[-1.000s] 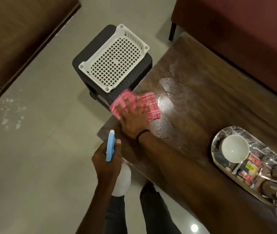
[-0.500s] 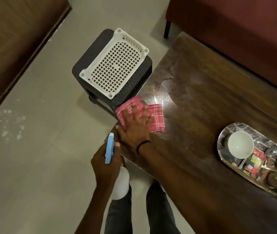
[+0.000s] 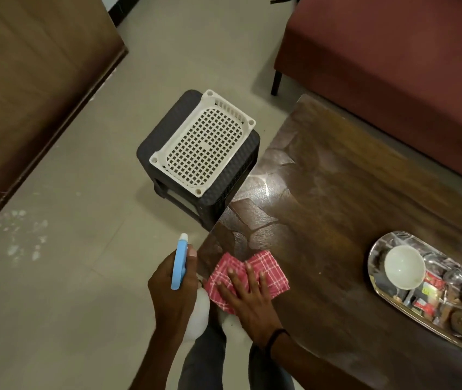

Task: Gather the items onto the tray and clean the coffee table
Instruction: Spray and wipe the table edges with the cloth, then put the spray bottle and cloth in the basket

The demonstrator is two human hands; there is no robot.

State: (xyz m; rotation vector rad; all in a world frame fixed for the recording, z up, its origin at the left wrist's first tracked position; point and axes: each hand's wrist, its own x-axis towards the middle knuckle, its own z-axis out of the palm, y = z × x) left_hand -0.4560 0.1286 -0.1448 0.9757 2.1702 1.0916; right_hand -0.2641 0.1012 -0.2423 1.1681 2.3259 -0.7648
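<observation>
Hands share the job: right hand [image 3: 249,305] flat, fingers spread, presses the cloth [image 3: 273,273] onto the counter [image 3: 337,206] to wipe; left hand [image 3: 172,302] grips the spray bottle [image 3: 178,266] clear, ready.

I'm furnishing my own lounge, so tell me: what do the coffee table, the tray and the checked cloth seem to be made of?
Coffee table: dark wood or wood veneer, judging by its grain. The finish is glossy, since it mirrors light.
Tray: polished metal, probably stainless steel, mirror-bright.
Cloth: soft woven fabric, likely cotton, red with white checks, folded.
</observation>
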